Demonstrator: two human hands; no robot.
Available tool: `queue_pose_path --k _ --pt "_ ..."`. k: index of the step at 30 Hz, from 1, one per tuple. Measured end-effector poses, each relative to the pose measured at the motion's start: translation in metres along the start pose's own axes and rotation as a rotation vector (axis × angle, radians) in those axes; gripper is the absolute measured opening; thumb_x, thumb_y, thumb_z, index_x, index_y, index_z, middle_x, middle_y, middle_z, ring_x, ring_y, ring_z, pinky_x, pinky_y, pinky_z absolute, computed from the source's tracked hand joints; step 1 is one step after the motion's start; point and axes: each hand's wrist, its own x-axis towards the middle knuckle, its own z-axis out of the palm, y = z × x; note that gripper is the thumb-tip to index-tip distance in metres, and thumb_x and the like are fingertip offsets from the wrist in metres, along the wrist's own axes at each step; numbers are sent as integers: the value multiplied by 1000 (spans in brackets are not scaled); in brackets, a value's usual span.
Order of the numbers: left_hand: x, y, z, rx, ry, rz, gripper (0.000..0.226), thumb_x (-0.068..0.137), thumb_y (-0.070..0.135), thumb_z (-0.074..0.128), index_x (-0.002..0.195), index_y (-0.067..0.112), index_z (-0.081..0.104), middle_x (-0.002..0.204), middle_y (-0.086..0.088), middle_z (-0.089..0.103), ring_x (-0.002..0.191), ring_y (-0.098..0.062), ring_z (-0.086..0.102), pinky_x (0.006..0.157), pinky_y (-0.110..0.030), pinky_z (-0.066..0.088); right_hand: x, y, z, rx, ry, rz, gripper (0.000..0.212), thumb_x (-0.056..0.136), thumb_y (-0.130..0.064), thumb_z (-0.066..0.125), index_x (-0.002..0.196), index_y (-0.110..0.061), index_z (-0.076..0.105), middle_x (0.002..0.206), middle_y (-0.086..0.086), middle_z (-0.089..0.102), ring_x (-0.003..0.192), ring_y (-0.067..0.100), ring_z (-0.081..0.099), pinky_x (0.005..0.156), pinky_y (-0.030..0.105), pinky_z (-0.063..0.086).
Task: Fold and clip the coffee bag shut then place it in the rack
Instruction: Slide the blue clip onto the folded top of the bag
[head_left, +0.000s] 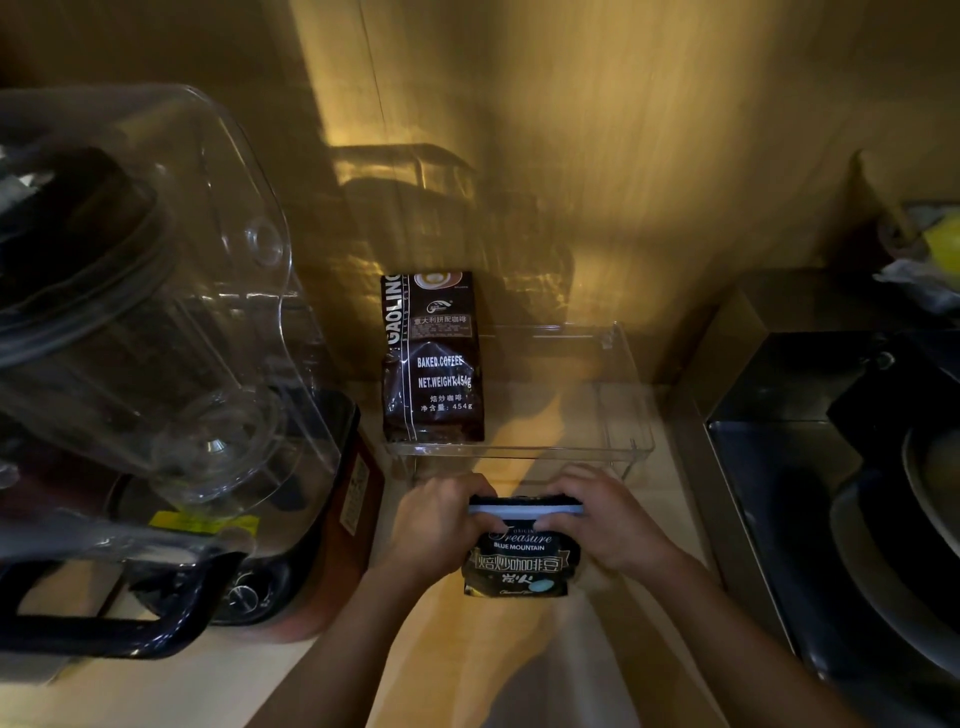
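Observation:
A small black coffee bag labelled "Blue Mountain" stands on the counter in front of me. Its top is folded over, and a pale blue clip runs across the fold. My left hand grips the bag's upper left corner and that end of the clip. The upper right corner and the clip's other end are held by my right hand. Just beyond my hands sits a clear plastic rack. A taller dark coffee bag stands upright in its left part.
A large blender with a clear sound cover fills the left side of the counter. A dark sink or basin lies to the right, past a raised metal edge. A wood-grain wall stands behind the rack.

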Motion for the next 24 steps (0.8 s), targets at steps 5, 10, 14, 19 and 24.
queue_pose_path --k 5,10,14,19,24 --pt "-5 0 6 -26 74 1 20 73 33 68 87 20 64 95 1 67 90 -16 56 72 -29 40 0 -11 13 -148 83 -128 24 82 -29 59 101 -15 60 101 -1 57 92 14 38 74 22 24" --pt "-14 3 10 -56 122 -5 16 72 28 68 83 18 62 92 0 66 89 -17 57 71 -31 42 -5 -15 21 -239 129 -193 17 83 -18 59 94 -5 58 98 10 58 94 22 47 77 20 24" --pt "-18 2 10 -80 109 17 17 75 31 66 88 21 62 95 1 65 90 -15 56 76 -35 48 -9 -17 21 -238 152 -206 17 84 -17 57 97 -6 57 101 8 58 95 19 44 74 17 19" --pt "-19 -9 3 -233 105 -30 19 75 25 69 92 20 64 98 2 64 95 -13 54 82 -33 46 -15 -14 16 -193 187 -174 16 82 -11 60 96 -2 60 98 12 60 96 23 48 81 23 26" --pt "-22 -15 2 -280 97 -85 18 72 20 73 88 17 64 94 1 65 89 -12 55 76 -29 48 -18 -14 13 -165 176 -180 14 81 -10 62 92 -1 62 92 13 60 92 24 49 80 28 29"
